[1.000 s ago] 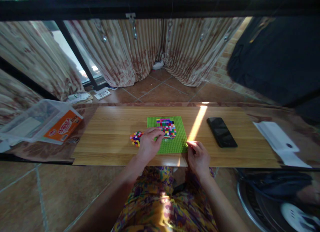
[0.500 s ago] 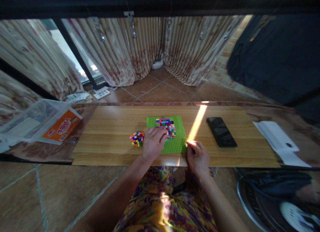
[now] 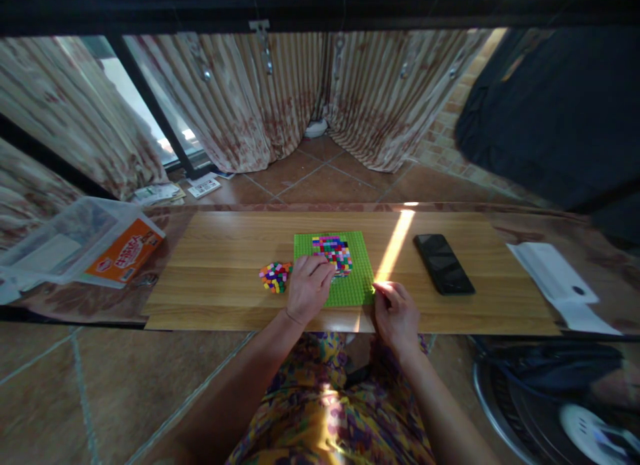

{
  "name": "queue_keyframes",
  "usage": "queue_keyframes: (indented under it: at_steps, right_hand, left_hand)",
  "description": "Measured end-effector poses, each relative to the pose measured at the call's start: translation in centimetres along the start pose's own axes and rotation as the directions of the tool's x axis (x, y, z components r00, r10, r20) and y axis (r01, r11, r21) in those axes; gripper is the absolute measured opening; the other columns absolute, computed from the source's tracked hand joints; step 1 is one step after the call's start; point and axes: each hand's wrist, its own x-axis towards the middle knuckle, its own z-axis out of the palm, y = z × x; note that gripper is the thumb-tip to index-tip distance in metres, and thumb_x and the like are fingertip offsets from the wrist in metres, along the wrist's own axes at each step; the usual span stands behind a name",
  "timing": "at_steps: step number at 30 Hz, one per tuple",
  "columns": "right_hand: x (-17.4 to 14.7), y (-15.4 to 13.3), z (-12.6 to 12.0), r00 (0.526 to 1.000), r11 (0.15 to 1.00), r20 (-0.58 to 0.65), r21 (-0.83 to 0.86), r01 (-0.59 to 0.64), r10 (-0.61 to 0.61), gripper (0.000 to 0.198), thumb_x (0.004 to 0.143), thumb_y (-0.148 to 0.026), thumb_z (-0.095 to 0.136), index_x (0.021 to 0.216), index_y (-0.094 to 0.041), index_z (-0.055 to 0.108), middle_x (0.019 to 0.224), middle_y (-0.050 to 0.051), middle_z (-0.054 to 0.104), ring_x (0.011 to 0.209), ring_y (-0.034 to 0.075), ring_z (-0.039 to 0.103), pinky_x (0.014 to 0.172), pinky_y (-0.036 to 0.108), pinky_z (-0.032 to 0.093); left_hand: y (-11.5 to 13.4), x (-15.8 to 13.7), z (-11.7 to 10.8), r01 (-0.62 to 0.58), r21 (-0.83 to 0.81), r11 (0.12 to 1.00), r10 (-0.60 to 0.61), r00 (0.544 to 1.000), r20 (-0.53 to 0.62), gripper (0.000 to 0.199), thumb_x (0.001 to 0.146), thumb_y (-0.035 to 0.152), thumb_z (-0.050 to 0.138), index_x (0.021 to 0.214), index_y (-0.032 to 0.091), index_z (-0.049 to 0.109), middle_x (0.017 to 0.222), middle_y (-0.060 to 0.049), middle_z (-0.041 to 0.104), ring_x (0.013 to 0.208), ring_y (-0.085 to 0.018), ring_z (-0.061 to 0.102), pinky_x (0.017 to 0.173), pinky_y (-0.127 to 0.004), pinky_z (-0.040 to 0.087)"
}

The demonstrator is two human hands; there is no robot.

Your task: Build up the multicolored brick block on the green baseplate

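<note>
Left hand (image 3: 307, 287), fingers curled, contents unclear, at the brick block (image 3: 339, 253).

This looks like a home, beside a window (image 3: 129, 95) where daylight shows past a dark frame (image 3: 152, 103). Long striped curtains (image 3: 283, 105) with reddish blotches hang down to a brown tiled floor (image 3: 315, 166). A wood-grain tabletop (image 3: 220, 251) bears 1 black phone (image 3: 443, 263) and small colourful toy bricks (image 3: 274, 277) (household things, all of them). A clear plastic box (image 3: 113, 218) with an orange label (image 3: 125, 253) sits to its left, and flowered clothing (image 3: 310, 418) shows below.
</note>
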Motion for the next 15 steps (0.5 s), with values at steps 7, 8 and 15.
queue_keyframes:
  at_steps: [7,8,15]
  right_hand:
    - [-0.06,0.15,0.08,1.0,1.0,-0.009,-0.005,0.009,-0.009,0.023,0.09,-0.025,0.047,0.092,-0.019,0.069,0.089,0.006,0.067,0.083,0.017,0.062,0.074,0.029,0.048]
    - [-0.06,0.16,0.09,1.0,1.0,-0.012,-0.005,0.013,-0.013,0.023,0.09,-0.025,0.047,0.092,-0.018,0.069,0.089,0.006,0.067,0.083,0.017,0.062,0.074,0.029,0.048]
    - [-0.03,0.14,0.09,1.0,1.0,-0.012,-0.007,0.017,-0.017,0.024,0.09,-0.026,0.047,0.091,-0.019,0.069,0.087,0.006,0.067,0.08,0.017,0.062,0.071,0.03,0.048]
  left_hand:
    - [-0.1,0.13,-0.17,-0.032,0.053,0.998,0.029,0.998,0.054,0.014,0.088,0.021,0.057,0.077,0.022,0.066,0.084,-0.001,0.066,0.082,-0.016,0.054,0.074,-0.032,0.039]
    - [-0.12,0.14,-0.19,-0.034,0.055,0.998,0.03,0.997,0.066,0.015,0.088,0.021,0.056,0.077,0.022,0.065,0.083,-0.001,0.065,0.082,-0.016,0.054,0.074,-0.032,0.039]
    - [-0.41,-0.11,-0.3,-0.033,0.069,0.997,0.023,0.99,0.137,0.018,0.09,0.021,0.051,0.081,0.022,0.067,0.086,-0.003,0.065,0.083,-0.017,0.053,0.075,-0.032,0.04]
